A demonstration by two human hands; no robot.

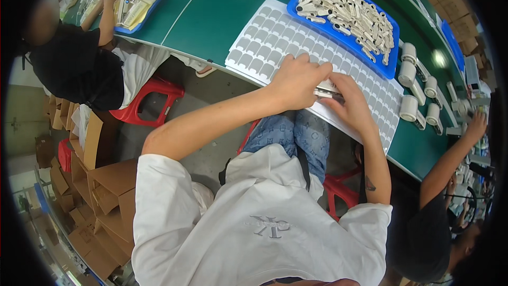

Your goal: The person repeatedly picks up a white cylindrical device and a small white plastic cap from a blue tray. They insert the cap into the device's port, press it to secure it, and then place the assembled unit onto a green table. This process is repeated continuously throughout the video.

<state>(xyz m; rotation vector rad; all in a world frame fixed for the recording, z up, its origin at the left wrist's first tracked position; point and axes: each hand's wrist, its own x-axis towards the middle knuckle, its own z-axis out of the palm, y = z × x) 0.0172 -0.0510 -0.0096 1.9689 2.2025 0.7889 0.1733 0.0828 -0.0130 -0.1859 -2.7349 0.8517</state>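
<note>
Desk (196, 18) is easily the biggest thing here, green on top with its edges bending thanks to the fisheye. Next is a co-worker (74, 71) in a dark top, seated at the left. Then you've got a white sheet (328, 55) printed with rows of grey tab shapes, lying along the near edge. A blue tray (385, 69) sits at its far side, heaped with pale pieces (344, 10) (seriously, don't ask me to count them). Hands come after that, both at the sheet's near side: the left hand (301, 82) has its grip curled in on the left end of a white part (327, 94), and the right hand (353, 100) has a narrow grip, thumb and fingers around the right end. White cylinder-ended units (408, 74) are grouped to the right. Last, that white part itself: between the hands, dark bit showing, mostly hidden by fingers, so can't tell its full shape.
</note>
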